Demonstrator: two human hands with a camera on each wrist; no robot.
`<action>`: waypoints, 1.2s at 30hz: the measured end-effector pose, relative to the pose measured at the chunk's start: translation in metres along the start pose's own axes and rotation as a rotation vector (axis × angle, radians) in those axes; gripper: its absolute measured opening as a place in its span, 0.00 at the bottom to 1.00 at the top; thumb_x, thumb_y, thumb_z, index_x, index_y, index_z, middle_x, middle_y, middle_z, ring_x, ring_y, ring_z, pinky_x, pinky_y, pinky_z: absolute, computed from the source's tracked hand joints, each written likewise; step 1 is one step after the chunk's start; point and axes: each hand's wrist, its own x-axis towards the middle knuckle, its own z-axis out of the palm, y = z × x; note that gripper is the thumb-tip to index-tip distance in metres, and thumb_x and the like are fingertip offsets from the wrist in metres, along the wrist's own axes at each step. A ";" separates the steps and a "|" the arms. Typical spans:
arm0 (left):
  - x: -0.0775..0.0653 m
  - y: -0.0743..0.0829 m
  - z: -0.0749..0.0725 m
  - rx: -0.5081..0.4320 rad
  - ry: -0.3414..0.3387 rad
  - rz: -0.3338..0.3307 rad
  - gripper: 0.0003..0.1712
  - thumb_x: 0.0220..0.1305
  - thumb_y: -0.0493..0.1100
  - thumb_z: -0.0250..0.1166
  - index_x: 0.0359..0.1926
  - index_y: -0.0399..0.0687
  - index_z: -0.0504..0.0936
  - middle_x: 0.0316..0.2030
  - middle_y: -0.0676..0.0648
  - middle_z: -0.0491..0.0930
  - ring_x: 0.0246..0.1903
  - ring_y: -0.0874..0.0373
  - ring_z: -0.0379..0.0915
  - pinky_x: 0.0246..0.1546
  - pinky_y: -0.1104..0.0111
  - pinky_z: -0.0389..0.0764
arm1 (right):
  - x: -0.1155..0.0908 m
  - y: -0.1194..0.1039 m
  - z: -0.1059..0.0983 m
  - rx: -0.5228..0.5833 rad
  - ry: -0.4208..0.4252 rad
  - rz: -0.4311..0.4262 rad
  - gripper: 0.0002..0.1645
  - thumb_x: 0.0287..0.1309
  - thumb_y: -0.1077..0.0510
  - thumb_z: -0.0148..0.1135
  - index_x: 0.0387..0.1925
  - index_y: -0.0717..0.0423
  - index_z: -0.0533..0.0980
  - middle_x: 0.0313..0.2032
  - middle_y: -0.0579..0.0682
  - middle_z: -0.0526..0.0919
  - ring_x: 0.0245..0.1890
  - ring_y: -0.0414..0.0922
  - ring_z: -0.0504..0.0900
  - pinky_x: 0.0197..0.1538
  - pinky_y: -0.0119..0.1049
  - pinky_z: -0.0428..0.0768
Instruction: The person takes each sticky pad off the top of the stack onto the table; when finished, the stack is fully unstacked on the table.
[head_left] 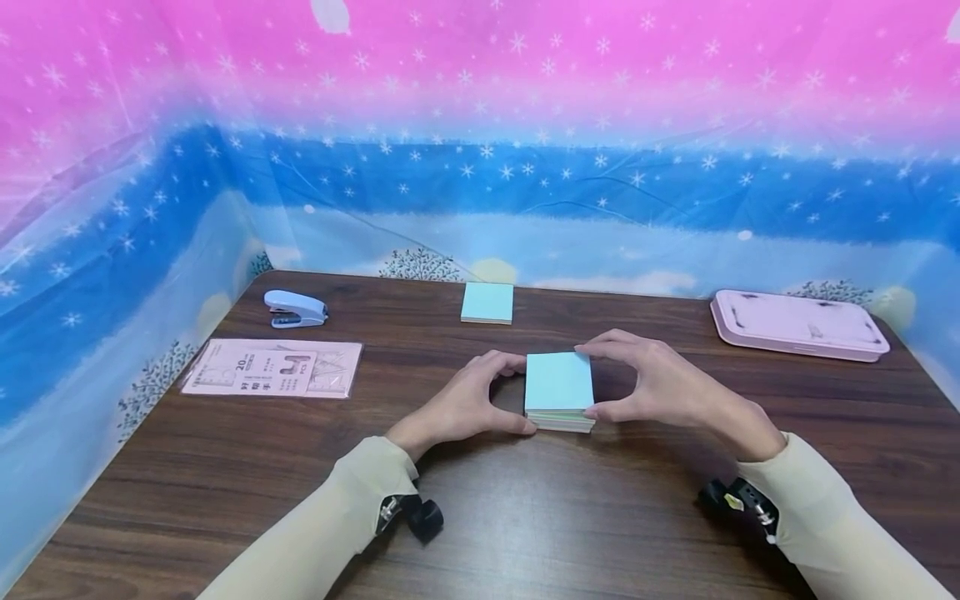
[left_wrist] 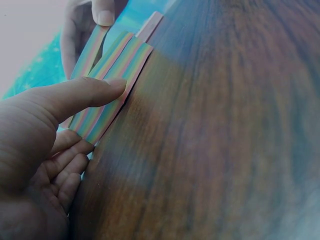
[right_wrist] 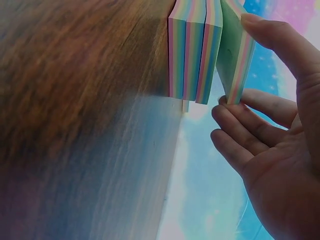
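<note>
Several square sticky note pads with rainbow-striped edges form a stack (head_left: 561, 423) in front of me on the table. My left hand (head_left: 465, 396) holds the lower pads from the left, its thumb (left_wrist: 102, 92) along their striped side. From the right, my right hand (head_left: 663, 379) pinches the top sticky note pad (head_left: 558, 381) between thumb and fingers. In the right wrist view this top pad (right_wrist: 236, 52) tilts away from three pads (right_wrist: 192, 57) beneath, with a wedge-shaped gap between; its far end is out of frame.
Another light-green sticky note pad (head_left: 487, 302) lies at the table's back edge. On the left are a pale-blue stapler (head_left: 297, 308) and a pink packaged ruler set (head_left: 273, 367). A pink case (head_left: 798, 325) lies at back right. Patterned cloth (head_left: 480, 183) hangs behind the brown table (head_left: 555, 525).
</note>
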 end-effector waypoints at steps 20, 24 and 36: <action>-0.001 0.000 -0.001 0.004 -0.003 -0.006 0.49 0.52 0.53 0.85 0.73 0.46 0.74 0.63 0.48 0.76 0.64 0.52 0.70 0.67 0.56 0.70 | 0.000 0.001 -0.009 -0.022 0.040 0.044 0.46 0.54 0.44 0.83 0.69 0.58 0.77 0.64 0.52 0.80 0.64 0.55 0.79 0.62 0.61 0.78; -0.001 -0.001 0.000 0.008 -0.003 -0.007 0.50 0.52 0.53 0.85 0.73 0.46 0.74 0.64 0.48 0.77 0.64 0.53 0.70 0.67 0.56 0.70 | 0.001 0.001 -0.011 -0.019 0.055 0.053 0.46 0.53 0.44 0.84 0.70 0.57 0.77 0.64 0.52 0.80 0.63 0.56 0.80 0.62 0.60 0.78; -0.002 -0.001 0.000 -0.015 0.007 -0.008 0.50 0.50 0.52 0.86 0.72 0.44 0.75 0.63 0.47 0.77 0.63 0.52 0.70 0.66 0.57 0.70 | 0.019 0.003 -0.020 -0.038 0.101 0.083 0.48 0.56 0.46 0.83 0.74 0.54 0.73 0.69 0.55 0.75 0.68 0.59 0.74 0.67 0.64 0.72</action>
